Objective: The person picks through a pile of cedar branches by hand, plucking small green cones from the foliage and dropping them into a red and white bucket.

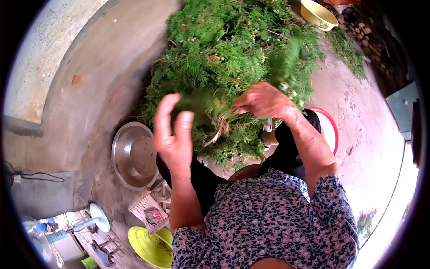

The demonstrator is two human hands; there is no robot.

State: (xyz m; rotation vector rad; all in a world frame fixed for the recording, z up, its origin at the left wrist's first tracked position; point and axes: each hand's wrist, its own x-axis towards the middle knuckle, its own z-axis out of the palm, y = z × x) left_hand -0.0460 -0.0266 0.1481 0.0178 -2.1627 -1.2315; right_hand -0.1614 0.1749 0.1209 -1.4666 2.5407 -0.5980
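Observation:
A large heap of cut evergreen branches [224, 58], with flat scaly leaves and small pale cones, lies in front of me and between my legs. Over its near left edge, my left hand [172, 139] is raised, thumb and forefinger apart, with nothing seen in it. My right hand [265, 101] is closed, knuckles up, above the near part of the heap. A motion-blurred evergreen sprig [291, 62] stands out behind that hand and seems held in it; the grip itself is hidden. Between the hands, brownish stem ends [219, 127] stick up from the greenery.
A metal basin [123, 152] stands at my left by the wall. Nearer are a small wooden stool [145, 204] and a yellow-green basin [145, 246]. A red-rimmed basin [332, 130] is beside my right leg. A pale yellow basin [316, 13] sits far right near stacked firewood [363, 33].

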